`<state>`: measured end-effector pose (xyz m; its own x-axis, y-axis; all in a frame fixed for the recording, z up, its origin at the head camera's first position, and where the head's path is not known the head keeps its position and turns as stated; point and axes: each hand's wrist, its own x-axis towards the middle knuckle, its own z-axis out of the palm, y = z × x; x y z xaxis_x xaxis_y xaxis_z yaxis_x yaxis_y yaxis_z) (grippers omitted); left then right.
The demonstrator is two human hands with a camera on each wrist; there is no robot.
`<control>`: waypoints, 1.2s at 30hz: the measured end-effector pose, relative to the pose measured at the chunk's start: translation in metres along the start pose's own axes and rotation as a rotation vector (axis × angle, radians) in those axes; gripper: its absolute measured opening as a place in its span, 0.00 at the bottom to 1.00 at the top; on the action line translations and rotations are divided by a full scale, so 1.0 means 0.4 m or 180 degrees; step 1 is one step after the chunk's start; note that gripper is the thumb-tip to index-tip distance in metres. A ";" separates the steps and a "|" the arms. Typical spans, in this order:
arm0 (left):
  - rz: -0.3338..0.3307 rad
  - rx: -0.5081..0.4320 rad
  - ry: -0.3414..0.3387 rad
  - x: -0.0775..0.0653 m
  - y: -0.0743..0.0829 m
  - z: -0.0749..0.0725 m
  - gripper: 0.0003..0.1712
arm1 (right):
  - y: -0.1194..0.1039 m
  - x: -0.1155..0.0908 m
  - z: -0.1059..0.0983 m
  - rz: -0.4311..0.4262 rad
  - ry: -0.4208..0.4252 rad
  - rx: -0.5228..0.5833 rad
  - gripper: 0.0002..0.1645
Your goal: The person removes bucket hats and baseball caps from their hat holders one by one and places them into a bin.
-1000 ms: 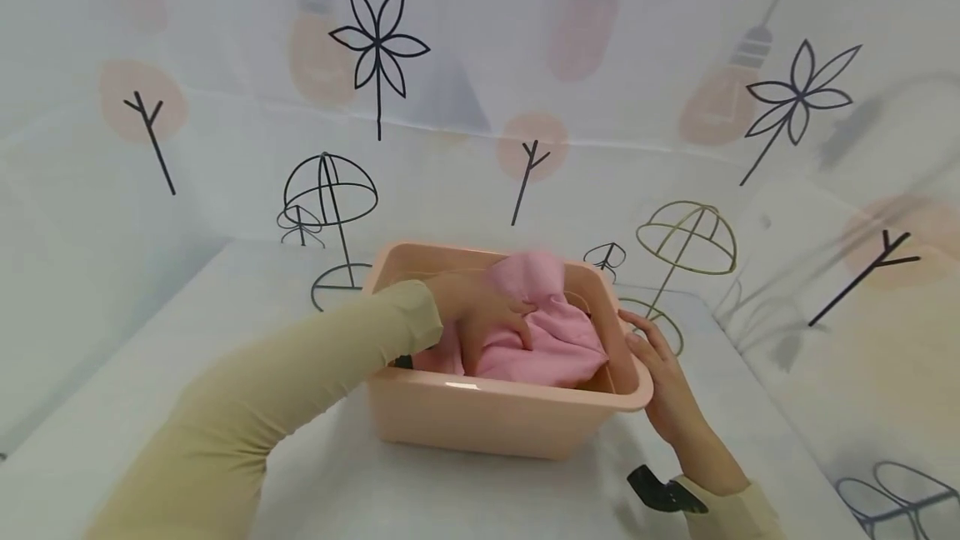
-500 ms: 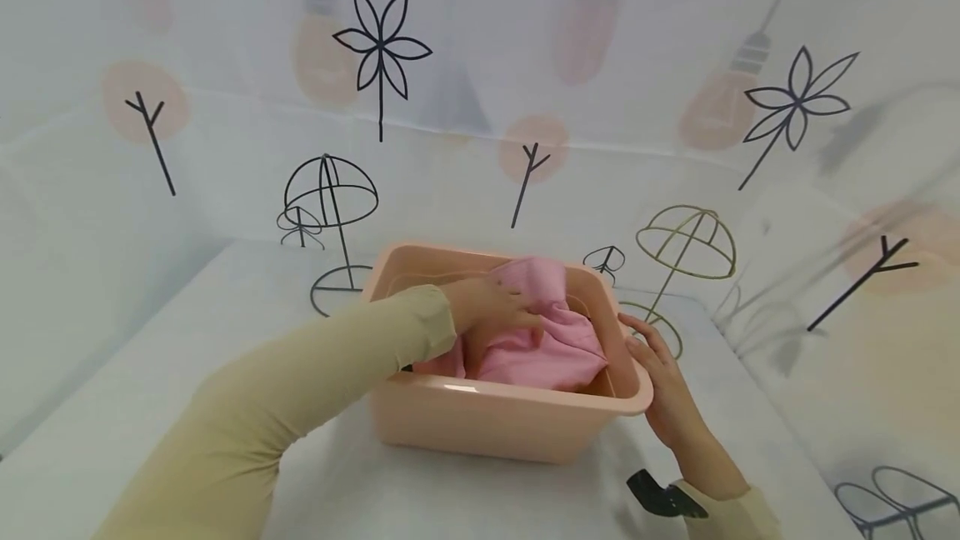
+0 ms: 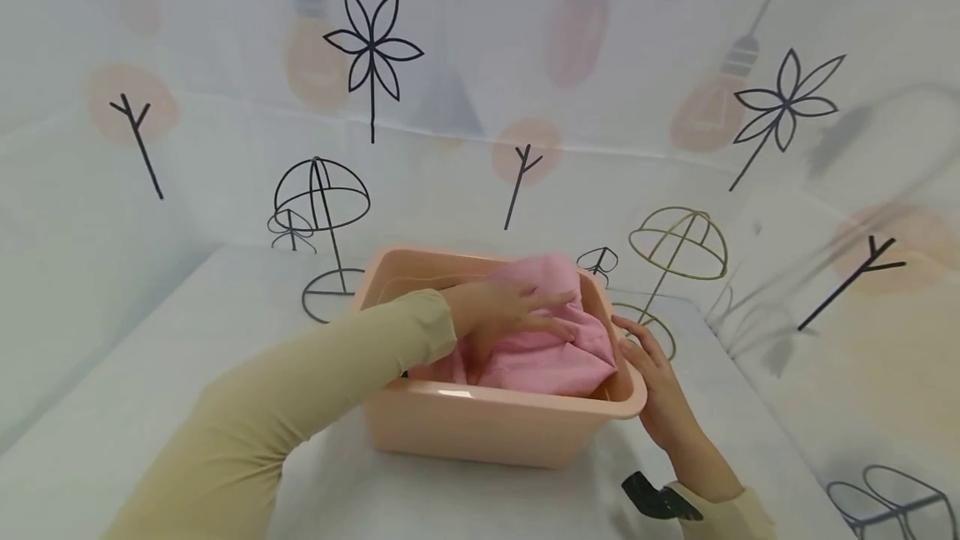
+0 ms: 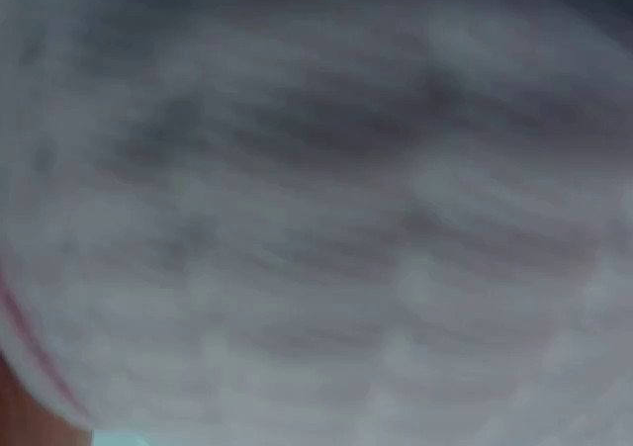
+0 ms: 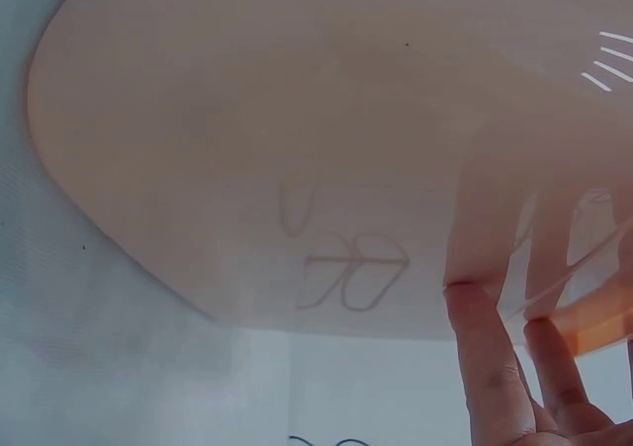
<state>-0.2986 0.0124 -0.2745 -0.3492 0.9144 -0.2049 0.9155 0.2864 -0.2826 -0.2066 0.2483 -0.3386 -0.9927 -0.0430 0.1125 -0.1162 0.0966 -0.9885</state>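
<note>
A pale peach plastic basin (image 3: 487, 432) stands mid-table in the head view, with bunched pink cloth (image 3: 555, 369) inside. My left hand (image 3: 498, 315) reaches into it from the left. Its spread fingers lie over the cloth, with the thumb down among the folds. A blurred, pale, ribbed surface (image 4: 326, 268) fills the left wrist view; I cannot tell what it is. At the basin's right end is my right hand (image 3: 663, 398). In the right wrist view, the extended fingers (image 5: 492, 372) touch the basin's outer wall with their tips.
The basin rests on a white-covered table (image 3: 172, 357). Behind it hangs a pale backdrop (image 3: 465, 173) printed with flowers, umbrellas and bulbs. A black strap (image 3: 660, 498) is on the right wrist.
My left hand has moved slightly to the right over the cloth, its fingers more spread. The cloth's top has shifted right. My right hand stays at the basin's right end.
</note>
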 end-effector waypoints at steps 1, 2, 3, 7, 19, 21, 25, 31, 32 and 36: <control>-0.0072 -0.0419 -0.0062 0.001 0.002 0.003 0.52 | 0.001 0.000 0.000 -0.0006 -0.0006 -0.0001 0.21; -0.0163 -0.0816 -0.0125 0.000 0.004 0.005 0.46 | 0.001 0.000 0.000 -0.0013 -0.0008 0.0012 0.21; -0.0206 -0.1013 -0.0168 0.000 0.005 0.009 0.43 | 0.001 0.000 0.001 -0.0016 -0.0009 0.0015 0.21; -0.0297 -0.1199 -0.0293 0.002 0.005 0.025 0.39 | 0.000 -0.001 0.002 0.0014 0.0024 0.0017 0.20; -0.0101 -0.1098 -0.0510 -0.008 -0.007 0.013 0.53 | -0.005 -0.001 -0.001 0.0045 0.0076 -0.0002 0.23; -0.0063 -0.1178 -0.0526 -0.009 -0.011 0.015 0.52 | -0.006 -0.002 0.001 0.0075 0.0082 -0.0001 0.23; 0.0131 -0.1057 -0.0583 -0.009 -0.027 0.031 0.55 | -0.001 -0.002 0.004 0.0138 0.0090 -0.0020 0.23; -0.0076 -0.1371 -0.0793 -0.033 -0.061 0.036 0.56 | 0.001 0.003 -0.003 0.0029 0.0016 0.0042 0.22; -0.0081 -0.1349 -0.0810 -0.040 -0.064 0.033 0.56 | 0.001 0.003 -0.004 -0.0008 -0.0014 0.0061 0.22; -0.0157 -0.1491 -0.0787 -0.076 -0.073 0.011 0.51 | 0.003 0.003 -0.005 -0.0074 -0.0090 0.0120 0.21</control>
<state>-0.3156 -0.0250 -0.2644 -0.3790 0.8180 -0.4326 0.8682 0.4761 0.1397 -0.2081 0.2504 -0.3394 -0.9884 -0.0730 0.1330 -0.1373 0.0579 -0.9888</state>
